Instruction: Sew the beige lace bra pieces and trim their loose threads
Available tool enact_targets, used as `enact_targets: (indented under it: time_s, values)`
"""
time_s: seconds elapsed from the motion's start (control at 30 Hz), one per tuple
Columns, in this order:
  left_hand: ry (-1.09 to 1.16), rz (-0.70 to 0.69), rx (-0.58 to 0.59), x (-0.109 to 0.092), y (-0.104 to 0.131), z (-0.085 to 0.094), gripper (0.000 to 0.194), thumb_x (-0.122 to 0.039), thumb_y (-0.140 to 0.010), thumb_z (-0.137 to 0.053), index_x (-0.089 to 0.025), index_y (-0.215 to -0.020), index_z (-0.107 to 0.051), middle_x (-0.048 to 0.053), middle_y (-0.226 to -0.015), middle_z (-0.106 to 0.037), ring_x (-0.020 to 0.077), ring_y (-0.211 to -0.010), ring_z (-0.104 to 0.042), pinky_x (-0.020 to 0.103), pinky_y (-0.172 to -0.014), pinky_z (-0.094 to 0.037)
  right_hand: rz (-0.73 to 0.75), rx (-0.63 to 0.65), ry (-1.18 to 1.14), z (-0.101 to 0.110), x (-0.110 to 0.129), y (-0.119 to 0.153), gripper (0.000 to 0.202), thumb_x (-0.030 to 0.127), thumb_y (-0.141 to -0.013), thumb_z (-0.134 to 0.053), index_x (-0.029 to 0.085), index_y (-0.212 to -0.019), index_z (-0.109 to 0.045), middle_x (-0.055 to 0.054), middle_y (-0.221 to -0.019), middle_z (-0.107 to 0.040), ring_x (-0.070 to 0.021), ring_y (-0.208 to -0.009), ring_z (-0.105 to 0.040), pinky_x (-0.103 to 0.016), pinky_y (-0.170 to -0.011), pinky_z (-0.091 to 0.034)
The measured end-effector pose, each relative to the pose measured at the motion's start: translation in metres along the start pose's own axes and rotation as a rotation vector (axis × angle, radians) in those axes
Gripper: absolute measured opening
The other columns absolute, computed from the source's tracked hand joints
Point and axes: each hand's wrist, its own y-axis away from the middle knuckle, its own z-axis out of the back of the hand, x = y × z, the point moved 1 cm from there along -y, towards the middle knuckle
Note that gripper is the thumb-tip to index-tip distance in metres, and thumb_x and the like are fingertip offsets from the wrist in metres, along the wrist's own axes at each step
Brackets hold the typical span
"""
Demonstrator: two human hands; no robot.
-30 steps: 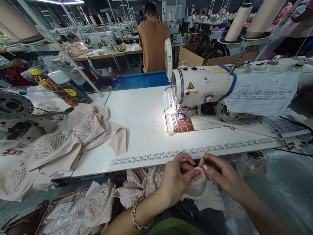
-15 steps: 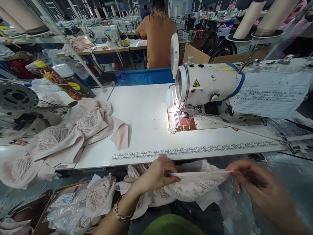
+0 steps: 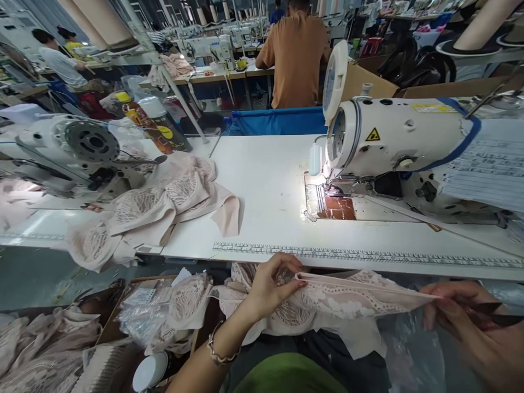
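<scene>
Between my hands a pale pink lace bra piece (image 3: 344, 297) is stretched over my lap, just below the table's front edge. My left hand (image 3: 274, 284) pinches its upper edge near the middle of the view. At the right, my right hand (image 3: 470, 316) grips the other end, drawn to a point; a dark, blade-like object (image 3: 493, 311) also shows in that hand. More lace cups hang beneath my left forearm. A pile of similar bra pieces (image 3: 176, 196) lies on the white table (image 3: 262, 185).
A lit sewing machine (image 3: 368, 136) stands at the right, another (image 3: 73, 153) at the left. A ruler strip (image 3: 327, 254) follows the front edge. Bottles (image 3: 164, 123) stand behind the pile. Lower left is a box with plastic bags (image 3: 143, 311). A person in brown (image 3: 301, 60) sits ahead.
The view has turned left, so the table and machines appear further right. My hands have moved apart, pulling the lace edge longer, and the dark object now shows in my right hand.
</scene>
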Motion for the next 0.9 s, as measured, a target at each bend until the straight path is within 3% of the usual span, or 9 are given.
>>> enact_targets:
  time_s: [0.13,0.23,0.43,0.63,0.9]
  values:
    - [-0.019,-0.043,-0.015,-0.001,0.003,-0.002,0.025,-0.036,-0.084,-0.078,-0.018,-0.092,-0.063,0.007,-0.086,-0.073,0.0182,-0.085,-0.071,0.028,-0.08,-0.055,0.002,0.101,0.045,0.007,-0.017,-0.009,0.017,0.051,-0.093,-0.062,0.034,-0.092,-0.059,-0.002,-0.057,-0.062,-0.0266,-0.048,-0.06,-0.039,-0.04,-0.047]
    - [0.005,-0.072,-0.024,-0.001,0.003,-0.003,0.024,-0.035,-0.085,-0.077,-0.018,-0.09,-0.061,0.007,-0.086,-0.072,0.018,-0.083,-0.072,0.027,-0.076,-0.057,-0.024,0.144,0.073,0.008,-0.025,-0.013,0.019,0.05,-0.094,-0.062,0.032,-0.094,-0.056,-0.001,-0.064,-0.067,-0.0196,-0.037,-0.053,-0.035,-0.035,-0.045]
    - [-0.031,-0.091,-0.133,0.0,0.0,0.001,0.021,-0.033,-0.084,-0.078,-0.018,-0.087,-0.063,0.005,-0.082,-0.069,0.0164,-0.078,-0.071,0.024,-0.071,-0.059,-0.121,0.174,0.123,-0.008,-0.012,-0.01,0.042,0.063,-0.086,-0.068,0.025,-0.103,-0.065,-0.003,-0.082,-0.069,-0.0147,-0.04,-0.057,-0.034,-0.047,-0.055]
    - [-0.015,-0.057,-0.137,0.003,-0.003,0.002,0.023,-0.035,-0.082,-0.079,-0.018,-0.088,-0.064,0.006,-0.084,-0.07,0.0194,-0.081,-0.073,0.027,-0.072,-0.061,-0.172,0.104,0.151,-0.014,-0.003,-0.008,0.037,0.06,-0.09,-0.064,0.024,-0.084,-0.067,0.0,-0.063,-0.065,-0.0121,-0.037,-0.046,-0.03,-0.043,-0.046]
    - [0.004,-0.147,-0.195,0.003,-0.007,-0.002,0.023,-0.032,-0.081,-0.082,-0.018,-0.083,-0.064,0.003,-0.08,-0.065,0.0154,-0.074,-0.067,0.024,-0.068,-0.057,-0.157,0.101,0.117,-0.008,-0.008,-0.015,0.047,0.068,-0.082,-0.068,0.021,-0.081,-0.07,-0.001,-0.054,-0.061,-0.0131,-0.038,-0.042,-0.028,-0.036,-0.036]
